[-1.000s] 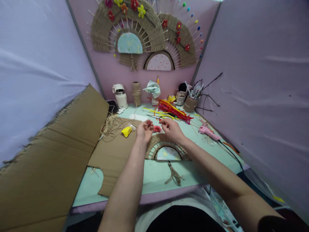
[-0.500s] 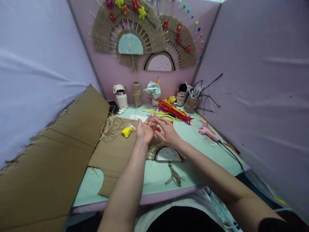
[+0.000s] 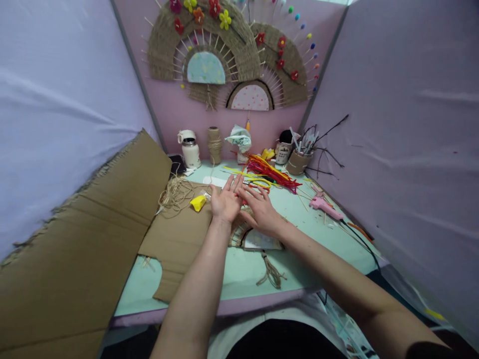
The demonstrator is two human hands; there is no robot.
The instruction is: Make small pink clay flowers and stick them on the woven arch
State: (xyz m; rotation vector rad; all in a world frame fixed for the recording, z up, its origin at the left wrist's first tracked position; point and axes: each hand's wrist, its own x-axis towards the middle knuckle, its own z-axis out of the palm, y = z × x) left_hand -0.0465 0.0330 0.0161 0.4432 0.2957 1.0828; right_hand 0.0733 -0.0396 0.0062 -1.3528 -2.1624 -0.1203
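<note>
My left hand (image 3: 225, 203) is turned palm up with its fingers stretched out. My right hand (image 3: 262, 214) lies palm down, its straight fingertips over the fingers of the left. Whatever may lie between the touching fingers is hidden. A bit of red material (image 3: 244, 202) shows just behind the right fingers. Beneath the hands, a half-round twine-woven fan (image 3: 235, 238) with a pale patterned centre (image 3: 262, 240) rests on the table, partly covered; its twine tassel (image 3: 272, 271) hangs toward me. Scissors (image 3: 261, 183) lie behind the right hand.
Cardboard (image 3: 175, 239) covers the table's left, with tangled twine (image 3: 175, 197) and a yellow lump (image 3: 198, 203) on it. Red and yellow pipe cleaners (image 3: 275, 173) lie behind. A pink glue gun (image 3: 325, 205) with its cord sits right. A white bottle (image 3: 191, 153) and a twine spool (image 3: 214, 144) stand at the back.
My hands were apart, the left with a small red bit at its fingertips. They have come together, the left opening flat and the right laid across its fingers; the red bit is hidden.
</note>
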